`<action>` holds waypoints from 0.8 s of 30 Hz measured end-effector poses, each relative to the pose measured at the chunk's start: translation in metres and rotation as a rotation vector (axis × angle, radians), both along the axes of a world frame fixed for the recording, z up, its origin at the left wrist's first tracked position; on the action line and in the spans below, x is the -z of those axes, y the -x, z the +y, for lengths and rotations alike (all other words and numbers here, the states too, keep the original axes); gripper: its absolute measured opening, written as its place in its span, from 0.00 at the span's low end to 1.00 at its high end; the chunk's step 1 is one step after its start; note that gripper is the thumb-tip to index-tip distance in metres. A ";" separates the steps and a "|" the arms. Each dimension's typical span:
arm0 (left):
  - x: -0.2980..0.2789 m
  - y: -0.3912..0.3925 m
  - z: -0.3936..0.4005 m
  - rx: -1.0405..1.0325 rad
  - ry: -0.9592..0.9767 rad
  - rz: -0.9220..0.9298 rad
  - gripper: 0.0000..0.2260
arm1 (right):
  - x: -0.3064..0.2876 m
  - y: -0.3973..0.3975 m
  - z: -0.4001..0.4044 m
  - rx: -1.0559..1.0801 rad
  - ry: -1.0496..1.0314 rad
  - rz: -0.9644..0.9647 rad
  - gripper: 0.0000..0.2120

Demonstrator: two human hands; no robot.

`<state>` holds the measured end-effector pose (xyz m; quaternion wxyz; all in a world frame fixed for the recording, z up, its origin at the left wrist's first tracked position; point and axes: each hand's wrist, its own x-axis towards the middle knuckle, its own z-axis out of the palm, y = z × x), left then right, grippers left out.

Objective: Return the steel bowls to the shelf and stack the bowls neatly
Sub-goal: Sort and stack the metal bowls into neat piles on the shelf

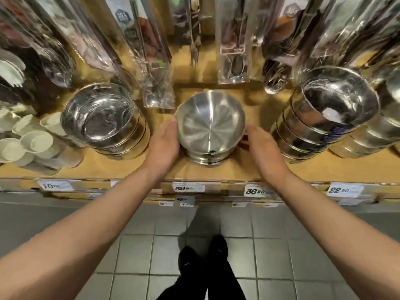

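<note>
Right now I have both hands cupped round the middle stack of steel bowls [209, 126] on the wooden shelf [238, 169]. My left hand [164, 141] presses its palm and fingers against the stack's left side, fingers fairly straight along the wall. My right hand [263, 144] lies against the right side; its fingertips are hidden behind the bowl, so I cannot tell whether they curl round it or just rest flat.

To do this step well, I would squeeze evenly from both sides so the top bowl seats level in the ones beneath, then nudge the whole stack back from the shelf edge, in line with the left stack of bowls [101, 118] and the right stack of bowls [324, 118]. Uneven pressure would likely tip the top bowl.

The top bowl is brushed steel with fine lines fanning out from its centre and a slightly wavy rim. It looks seated roughly level, with at least one more rim showing below it near the base. It stands midway between its neighbours, just behind the price tag [188, 187].
</note>
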<state>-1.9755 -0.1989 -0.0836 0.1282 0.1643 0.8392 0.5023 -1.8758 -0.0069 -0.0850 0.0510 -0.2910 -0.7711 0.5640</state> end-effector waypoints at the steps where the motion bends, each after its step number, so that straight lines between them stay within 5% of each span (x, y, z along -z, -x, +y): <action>1: 0.000 0.003 0.000 -0.013 0.036 0.009 0.20 | -0.001 -0.001 -0.003 -0.017 -0.045 -0.001 0.19; 9: 0.000 0.024 0.002 -0.096 0.130 -0.052 0.22 | 0.000 0.011 -0.008 0.097 0.052 0.021 0.20; 16: -0.004 0.021 -0.004 -0.064 0.012 -0.119 0.22 | -0.003 0.014 -0.011 0.170 0.145 0.014 0.21; 24: -0.009 0.019 -0.004 -0.030 0.034 0.151 0.24 | -0.008 0.007 -0.011 0.124 0.082 0.188 0.17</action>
